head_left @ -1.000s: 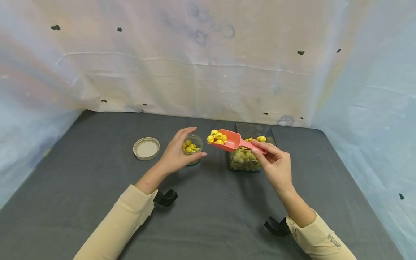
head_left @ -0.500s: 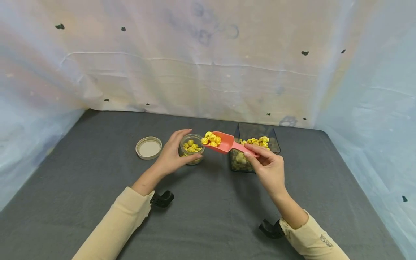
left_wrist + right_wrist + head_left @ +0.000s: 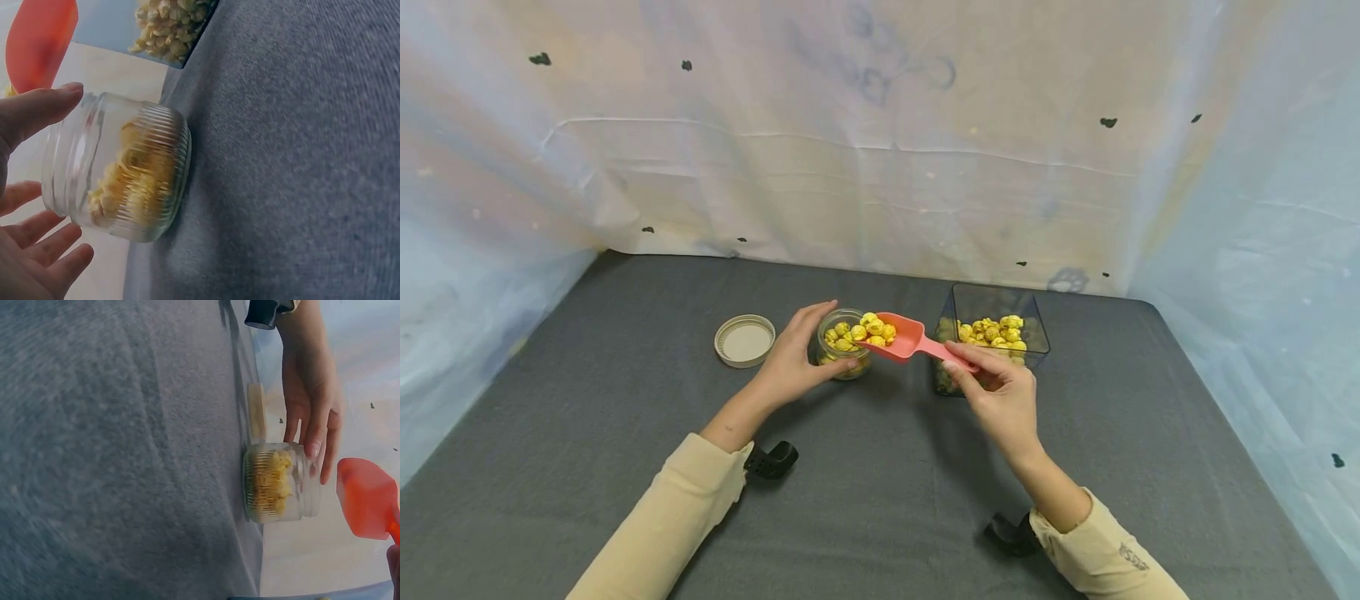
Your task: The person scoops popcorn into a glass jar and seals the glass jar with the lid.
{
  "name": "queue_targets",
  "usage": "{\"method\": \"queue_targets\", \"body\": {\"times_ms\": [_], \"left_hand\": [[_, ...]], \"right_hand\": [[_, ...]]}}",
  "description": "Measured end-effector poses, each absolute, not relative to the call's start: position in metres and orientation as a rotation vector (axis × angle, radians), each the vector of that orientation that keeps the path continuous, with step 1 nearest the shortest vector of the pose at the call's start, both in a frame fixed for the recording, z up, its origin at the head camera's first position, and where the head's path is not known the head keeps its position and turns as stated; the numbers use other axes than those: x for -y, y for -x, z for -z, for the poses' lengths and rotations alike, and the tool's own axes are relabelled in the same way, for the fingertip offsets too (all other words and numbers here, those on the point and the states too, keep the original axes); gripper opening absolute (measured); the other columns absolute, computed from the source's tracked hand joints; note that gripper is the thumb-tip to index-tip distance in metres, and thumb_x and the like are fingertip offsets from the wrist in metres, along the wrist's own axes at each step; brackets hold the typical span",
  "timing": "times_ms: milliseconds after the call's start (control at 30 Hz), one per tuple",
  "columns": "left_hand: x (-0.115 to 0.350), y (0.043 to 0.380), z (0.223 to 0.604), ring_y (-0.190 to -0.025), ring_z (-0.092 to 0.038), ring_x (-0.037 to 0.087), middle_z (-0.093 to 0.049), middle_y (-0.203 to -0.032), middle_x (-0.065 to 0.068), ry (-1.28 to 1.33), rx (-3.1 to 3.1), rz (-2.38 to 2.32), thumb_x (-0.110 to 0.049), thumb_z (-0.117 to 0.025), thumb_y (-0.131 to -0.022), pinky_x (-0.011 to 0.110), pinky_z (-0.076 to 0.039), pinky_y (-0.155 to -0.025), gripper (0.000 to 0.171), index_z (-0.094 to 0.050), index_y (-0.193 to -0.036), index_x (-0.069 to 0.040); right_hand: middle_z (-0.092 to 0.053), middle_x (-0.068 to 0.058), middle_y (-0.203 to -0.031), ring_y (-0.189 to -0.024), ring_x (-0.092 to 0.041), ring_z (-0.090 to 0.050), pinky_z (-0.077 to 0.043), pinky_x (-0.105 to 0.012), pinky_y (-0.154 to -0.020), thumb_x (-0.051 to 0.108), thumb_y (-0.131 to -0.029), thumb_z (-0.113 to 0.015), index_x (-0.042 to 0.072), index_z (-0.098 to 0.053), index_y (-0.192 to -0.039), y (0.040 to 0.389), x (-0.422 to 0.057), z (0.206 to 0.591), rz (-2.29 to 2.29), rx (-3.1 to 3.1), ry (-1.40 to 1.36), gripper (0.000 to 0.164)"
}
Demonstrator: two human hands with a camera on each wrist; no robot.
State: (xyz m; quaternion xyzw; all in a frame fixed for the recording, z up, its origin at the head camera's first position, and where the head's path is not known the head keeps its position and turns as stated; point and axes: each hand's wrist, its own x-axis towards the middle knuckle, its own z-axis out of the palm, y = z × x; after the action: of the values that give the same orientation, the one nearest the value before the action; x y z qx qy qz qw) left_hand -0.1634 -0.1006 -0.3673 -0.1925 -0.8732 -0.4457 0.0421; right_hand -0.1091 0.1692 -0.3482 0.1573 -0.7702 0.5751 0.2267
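In the head view, a glass jar [image 3: 848, 367] with yellow popcorn in it stands on the dark cloth. My left hand [image 3: 793, 350] holds it near the mouth, thumb on one side and fingertips on the other, as the left wrist view also shows. My right hand [image 3: 1000, 400] pinches the handle of a red-pink scoop [image 3: 910, 335]. Several pieces of popcorn [image 3: 880, 331] lie in the scoop, whose tip is over the jar's rim. Seen from the right wrist, the scoop [image 3: 365, 499] is tilted beside the jar's mouth [image 3: 310, 490].
A clear square container [image 3: 1037, 321] of popcorn stands behind my right hand. Left of my left hand lies a round pale lid [image 3: 744, 342]. The dark cloth-covered table [image 3: 880, 500] ends at a hanging pale backdrop [image 3: 880, 192].
My right hand has carried the loaded scoop left and down, until its tip is over the jar. My left hand has closed in around the jar.
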Motion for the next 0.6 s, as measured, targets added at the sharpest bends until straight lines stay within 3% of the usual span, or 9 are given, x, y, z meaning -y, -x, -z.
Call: {"method": "queue_targets", "body": {"times_ms": [333, 600], "left_hand": [[0.1027, 0.1659, 0.3721, -0.138, -0.032, 0.037, -0.033, -0.149, 0.019, 0.552, 2.719, 1.346, -0.024, -0.081, -0.079, 0.059, -0.031, -0.109, 0.086, -0.033, -0.149, -0.006], [0.1038, 0.1676, 0.3727, -0.137, -0.035, 0.037, -0.034, -0.149, 0.019, 0.550, 2.730, 1.346, -0.021, -0.080, -0.079, 0.056, -0.034, -0.108, 0.085, -0.034, -0.148, -0.005]], "right_hand": [[-0.071, -0.020, -0.099, -0.065, -0.005, -0.064, -0.054, -0.015, -0.060, -0.003, -0.080, -0.074, -0.003, -0.073, -0.105, 0.1095, -0.1647, 0.3530, -1.543, 2.164, -0.444, 0.025], [-0.071, -0.019, -0.101, -0.063, -0.017, -0.067, -0.055, -0.018, -0.060, 0.000, -0.081, -0.074, -0.001, -0.073, -0.106, 0.1101, -0.1639, 0.3545, -1.535, 2.183, -0.445, 0.026]]}}
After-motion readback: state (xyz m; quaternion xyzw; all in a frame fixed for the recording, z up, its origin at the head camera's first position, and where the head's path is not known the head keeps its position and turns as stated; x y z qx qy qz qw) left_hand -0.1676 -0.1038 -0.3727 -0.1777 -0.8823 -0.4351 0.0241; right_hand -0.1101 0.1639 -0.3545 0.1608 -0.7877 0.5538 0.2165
